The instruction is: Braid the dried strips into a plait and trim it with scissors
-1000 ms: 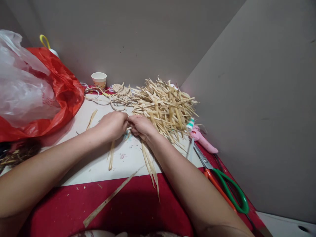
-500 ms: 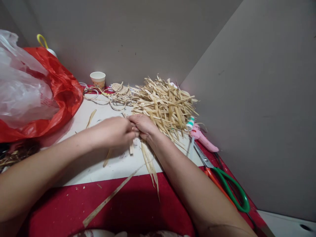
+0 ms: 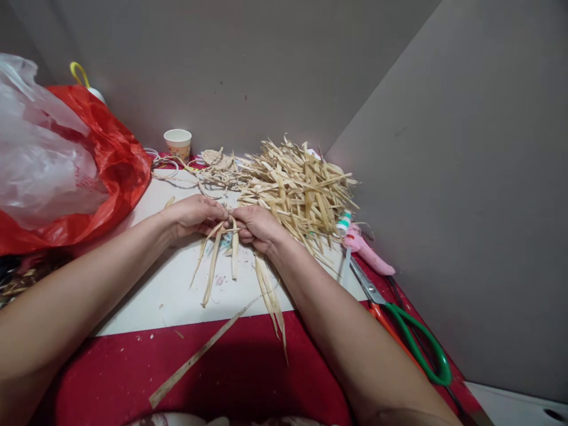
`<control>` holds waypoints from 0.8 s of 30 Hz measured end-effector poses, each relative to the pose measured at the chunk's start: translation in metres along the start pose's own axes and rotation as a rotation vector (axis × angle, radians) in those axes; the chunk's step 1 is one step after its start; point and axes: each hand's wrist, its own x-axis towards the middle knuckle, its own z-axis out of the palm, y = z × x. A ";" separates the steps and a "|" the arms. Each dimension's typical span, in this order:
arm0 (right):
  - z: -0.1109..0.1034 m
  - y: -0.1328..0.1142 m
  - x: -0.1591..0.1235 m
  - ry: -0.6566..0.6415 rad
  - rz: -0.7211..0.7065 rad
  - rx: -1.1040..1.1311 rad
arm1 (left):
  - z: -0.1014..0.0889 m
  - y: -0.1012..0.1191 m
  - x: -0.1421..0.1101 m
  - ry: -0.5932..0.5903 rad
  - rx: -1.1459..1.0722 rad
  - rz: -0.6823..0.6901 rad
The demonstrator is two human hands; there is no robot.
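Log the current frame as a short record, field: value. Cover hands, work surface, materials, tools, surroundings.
left hand: pinching pale strips; left hand nearly meets the right
right hand: right hand pinching the same cluster
strip ends: hanging loose between and below the hands
surface: white board on red cloth
material: heaped dry strips beyond right hand
tools: pink glue gun, scissors with green and orange handles, right side
surroundings: paper cup at back; red plastic bag, left

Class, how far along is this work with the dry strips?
Apparently done: the braided piece and cord at the back. In hand: a few strips, pinched between the left hand and right hand, ends dangling. Seemingly left: the pile, loose and unbraided. The final amount can't be told.
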 end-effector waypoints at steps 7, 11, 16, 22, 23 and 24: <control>-0.005 -0.003 -0.004 -0.050 0.014 0.007 | -0.006 0.000 0.005 -0.028 -0.054 -0.028; -0.007 -0.004 -0.007 -0.083 0.020 -0.005 | -0.005 0.002 0.003 -0.028 -0.004 -0.036; -0.005 -0.004 -0.008 -0.048 0.001 -0.073 | -0.005 0.005 0.002 0.003 0.072 -0.038; -0.005 0.004 -0.006 0.020 -0.078 -0.222 | -0.001 0.007 0.001 0.056 0.238 -0.016; -0.005 0.006 -0.004 0.037 -0.107 -0.274 | 0.000 0.007 0.001 0.059 0.263 -0.007; -0.005 0.007 -0.003 0.055 -0.140 -0.329 | 0.000 0.006 0.002 0.053 0.285 -0.002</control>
